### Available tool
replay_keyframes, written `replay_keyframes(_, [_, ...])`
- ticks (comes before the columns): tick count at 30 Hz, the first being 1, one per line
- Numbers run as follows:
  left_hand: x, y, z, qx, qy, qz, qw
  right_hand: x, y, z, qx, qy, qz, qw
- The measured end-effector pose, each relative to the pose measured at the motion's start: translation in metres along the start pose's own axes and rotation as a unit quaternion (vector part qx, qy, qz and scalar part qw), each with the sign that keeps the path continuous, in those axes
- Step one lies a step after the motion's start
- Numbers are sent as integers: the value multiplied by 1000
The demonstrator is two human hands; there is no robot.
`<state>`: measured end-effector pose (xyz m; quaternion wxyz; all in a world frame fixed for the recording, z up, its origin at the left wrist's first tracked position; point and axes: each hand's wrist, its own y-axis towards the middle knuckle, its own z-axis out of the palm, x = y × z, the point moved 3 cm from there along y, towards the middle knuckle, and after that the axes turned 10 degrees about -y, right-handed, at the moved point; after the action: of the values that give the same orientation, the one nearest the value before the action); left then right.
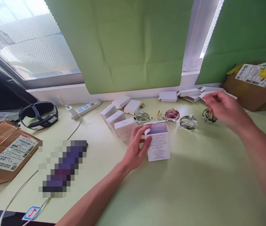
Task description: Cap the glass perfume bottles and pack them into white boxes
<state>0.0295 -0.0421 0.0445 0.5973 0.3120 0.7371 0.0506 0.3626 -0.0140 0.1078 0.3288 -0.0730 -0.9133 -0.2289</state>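
My left hand point(138, 147) grips the left side of a white printed carton point(159, 147), which stands upright with its top open. To the right, my right hand point(221, 105) is raised over the far side of the table, fingers drawn together. A flat white carton piece point(231, 94) shows behind that hand; whether the fingers pinch it I cannot tell. Beneath the hand lies a round dark-patterned glass bottle point(208, 116), partly covered. Nearby are a clear perfume bottle point(188, 122), a red one point(172, 115) and a greenish one point(143, 117). Several closed white cartons point(124, 128) stand left of my left hand.
More white cartons point(168, 96) lie along the window sill. Gold caps point(159, 113) sit among the bottles. Brown parcels stand at left point(8, 153) and right point(245, 94). A power strip point(86, 109), a black headset point(39, 116) and a blurred phone point(64, 168) with its cable occupy the left side.
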Motion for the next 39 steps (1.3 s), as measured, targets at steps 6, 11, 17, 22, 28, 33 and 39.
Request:
replay_keyframes(6, [8,-1,7,73,-41,-151,985,-51,-38,50,115,43,57,991])
replay_keyframes(11, [15,-2,9,113,15,-189,975,-60,-43,63,197,-8,27,980])
replay_keyframes(17, [18,-3,11,102,23,-225,969,-56,-40,56,197,44,27,979])
replay_keyframes(22, [19,-5,19,77,56,-240,966,-43,-43,40,183,132,49,973])
replay_keyframes(28, [21,13,35,69,102,-217,968,-19,-49,29,183,242,82,949])
replay_keyframes(33, [29,53,69,80,146,-158,973,13,-58,16,240,265,87,930])
replay_keyframes(39, [39,81,105,82,220,-73,969,6,-59,20,256,275,68,924])
